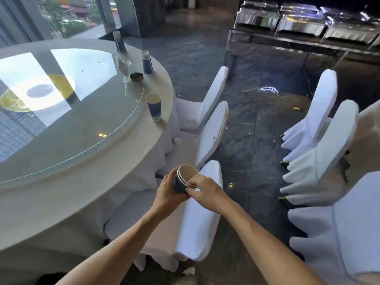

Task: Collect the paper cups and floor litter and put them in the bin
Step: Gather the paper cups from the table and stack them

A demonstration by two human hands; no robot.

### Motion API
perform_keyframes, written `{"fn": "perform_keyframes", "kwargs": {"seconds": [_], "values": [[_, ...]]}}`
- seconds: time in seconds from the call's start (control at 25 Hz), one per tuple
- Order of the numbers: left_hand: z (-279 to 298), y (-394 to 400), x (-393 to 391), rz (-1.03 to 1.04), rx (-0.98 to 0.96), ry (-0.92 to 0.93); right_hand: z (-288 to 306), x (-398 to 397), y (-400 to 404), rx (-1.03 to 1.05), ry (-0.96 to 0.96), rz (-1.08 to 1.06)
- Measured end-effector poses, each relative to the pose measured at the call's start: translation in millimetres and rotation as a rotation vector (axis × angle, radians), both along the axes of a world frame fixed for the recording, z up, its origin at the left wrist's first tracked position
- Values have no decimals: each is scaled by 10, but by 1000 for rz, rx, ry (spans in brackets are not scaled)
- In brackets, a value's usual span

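Note:
A stack of nested blue paper cups (183, 176) is held over a white-covered chair. My left hand (167, 192) wraps the stack's blue side from the left. My right hand (202, 187) pinches its white rims from the right. A single blue paper cup (153, 107) stands upright near the round table's right edge. Farther back another blue cup (147, 62) stands by the rim, and a taller stack of cups (119, 42) sits behind it. A small yellowish piece of litter (295, 108) lies on the dark floor. A crumpled white scrap (178, 140) lies under the table edge. No bin is in view.
The round table (86, 161) has a white cloth and a glass turntable (82, 112); a wine glass (124, 67) and ashtray (136, 77) stand on it. White-covered chairs (213, 128) line its right side, with more chairs (320, 145) across a dark floor aisle. Steel chafing dishes (302, 23) sit far back.

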State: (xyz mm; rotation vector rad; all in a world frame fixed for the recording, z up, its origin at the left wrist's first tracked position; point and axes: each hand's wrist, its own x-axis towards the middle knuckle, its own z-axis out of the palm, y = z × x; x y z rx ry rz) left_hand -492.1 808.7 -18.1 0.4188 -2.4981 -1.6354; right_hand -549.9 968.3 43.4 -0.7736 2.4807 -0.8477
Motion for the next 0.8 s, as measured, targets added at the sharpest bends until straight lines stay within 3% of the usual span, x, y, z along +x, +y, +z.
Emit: {"fn": "perform_keyframes", "kwargs": {"seconds": [0.4,0.8], "values": [[-188,246,-850,146,140,0,51,-1113,116,13,-101,54],[59,850,-1703,278,-44,-12,76,-2278,631,-62,-116,258]]}}
